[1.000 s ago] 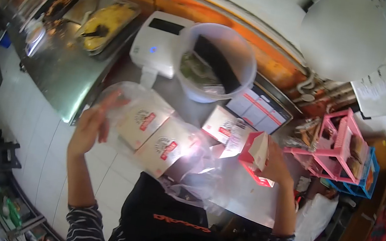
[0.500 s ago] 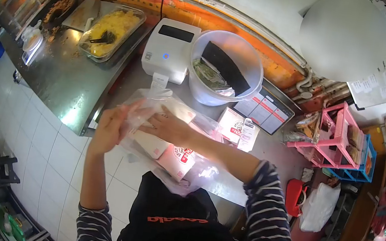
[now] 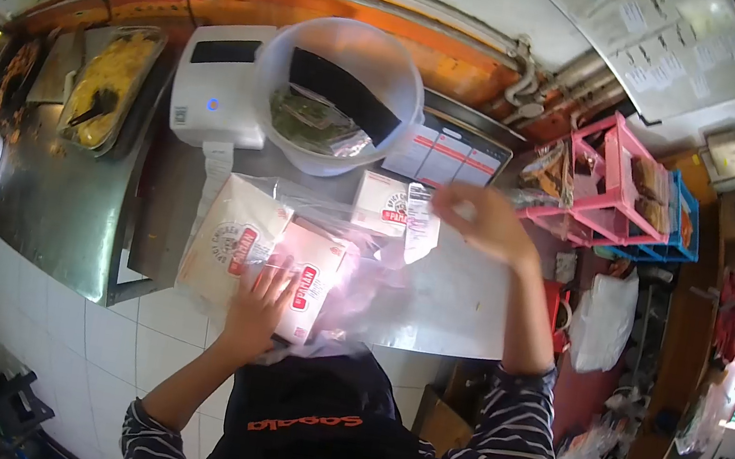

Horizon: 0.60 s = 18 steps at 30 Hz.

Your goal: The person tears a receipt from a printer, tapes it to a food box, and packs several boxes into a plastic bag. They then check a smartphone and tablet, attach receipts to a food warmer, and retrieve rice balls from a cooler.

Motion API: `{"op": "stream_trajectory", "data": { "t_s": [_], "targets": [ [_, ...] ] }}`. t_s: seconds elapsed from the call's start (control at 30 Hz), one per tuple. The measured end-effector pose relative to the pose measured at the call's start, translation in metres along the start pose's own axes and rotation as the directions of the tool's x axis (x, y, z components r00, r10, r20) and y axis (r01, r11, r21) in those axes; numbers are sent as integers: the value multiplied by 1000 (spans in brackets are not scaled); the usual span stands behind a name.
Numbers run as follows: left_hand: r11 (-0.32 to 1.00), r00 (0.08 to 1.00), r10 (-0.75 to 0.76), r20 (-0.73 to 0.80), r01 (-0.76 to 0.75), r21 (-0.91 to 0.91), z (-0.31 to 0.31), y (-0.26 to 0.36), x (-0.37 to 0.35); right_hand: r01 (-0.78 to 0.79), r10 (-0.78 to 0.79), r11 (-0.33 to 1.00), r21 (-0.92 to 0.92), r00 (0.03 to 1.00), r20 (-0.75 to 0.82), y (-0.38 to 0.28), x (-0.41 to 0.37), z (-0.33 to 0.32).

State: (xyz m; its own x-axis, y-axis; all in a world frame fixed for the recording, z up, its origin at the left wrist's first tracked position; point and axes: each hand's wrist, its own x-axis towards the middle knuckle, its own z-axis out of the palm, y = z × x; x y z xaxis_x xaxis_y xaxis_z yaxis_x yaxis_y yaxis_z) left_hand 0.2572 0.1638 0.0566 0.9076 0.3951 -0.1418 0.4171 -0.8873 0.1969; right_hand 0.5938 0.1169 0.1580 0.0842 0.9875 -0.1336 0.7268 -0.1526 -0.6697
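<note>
My left hand point(image 3: 259, 304) lies flat, fingers apart, on a clear plastic bag point(image 3: 379, 279) on the steel counter point(image 3: 459, 316). Inside the bag, under and beside that hand, are two white boxes with red logos point(image 3: 231, 242) point(image 3: 311, 283). My right hand point(image 3: 489, 222) hovers over the counter to the right, close to a small white box point(image 3: 382, 201) with a paper slip point(image 3: 421, 224) hanging from it. The fingers are curled, and whether they pinch the bag's edge or the slip is unclear.
Behind the bag stand a white label printer point(image 3: 211, 94), a large translucent tub point(image 3: 263, 69) with packets inside and a tablet screen point(image 3: 451, 156). A tray of yellow food point(image 3: 112, 83) is at the left. A pink rack point(image 3: 600, 185) and a white bag point(image 3: 603, 320) are at the right.
My right hand has left the bag and swung out to the right. My left hand has come down flat onto the boxes, and the bag now lies flat on the counter.
</note>
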Motion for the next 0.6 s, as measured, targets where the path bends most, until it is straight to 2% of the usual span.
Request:
{"op": "stream_trajectory", "data": {
  "t_s": [0.07, 0.1, 0.17, 0.27, 0.3, 0.37, 0.4, 0.43, 0.5, 0.53, 0.6],
  "targets": [
    [986, 998, 49, 40, -55, 158, 23, -5, 4, -83, 87, 994, -76, 995, 52, 94, 26, 46],
    [997, 985, 40, 170, -52, 64, 12, -7, 9, -111, 123, 984, -139, 989, 85, 132, 36, 72],
    [1000, 987, -30, 156, 30, 3, 22, -10, 11, -76, 84, 983, -168, 996, 41, 172, 49, 108],
    [990, 993, -86, 75, 94, -108, 37, -16, 14, -204, 132, 955, -216, 943, -306, 180, 52, 123],
    [997, 985, -63, 164, 68, -26, 30, -14, 17, -258, 176, 959, -119, 868, -464, 177, 46, 125],
    [999, 984, -35, 173, 38, -19, 8, -5, 20, -314, 275, 946, 82, 638, -720, 165, 23, 132],
    [995, 995, -29, 92, 38, -92, -1, -1, 21, -334, 383, 909, 250, 427, -819, 163, 10, 146],
    [985, 999, -32, 11, 34, -167, -7, 3, 21, -423, 527, 818, 390, 277, -803, 165, -7, 165],
    [981, 1000, 9, -26, -14, -194, -12, 0, 17, -309, 794, 607, 732, 197, -575, 171, -35, 201],
    [978, 999, 29, -39, -36, -207, -10, -3, 13, -198, 840, 535, 822, 233, -490, 175, -44, 220],
    [957, 997, -76, -2, 72, -282, -3, -3, 1, 18, 887, 339, 941, 327, -326, 181, -56, 246]
  ]
}}
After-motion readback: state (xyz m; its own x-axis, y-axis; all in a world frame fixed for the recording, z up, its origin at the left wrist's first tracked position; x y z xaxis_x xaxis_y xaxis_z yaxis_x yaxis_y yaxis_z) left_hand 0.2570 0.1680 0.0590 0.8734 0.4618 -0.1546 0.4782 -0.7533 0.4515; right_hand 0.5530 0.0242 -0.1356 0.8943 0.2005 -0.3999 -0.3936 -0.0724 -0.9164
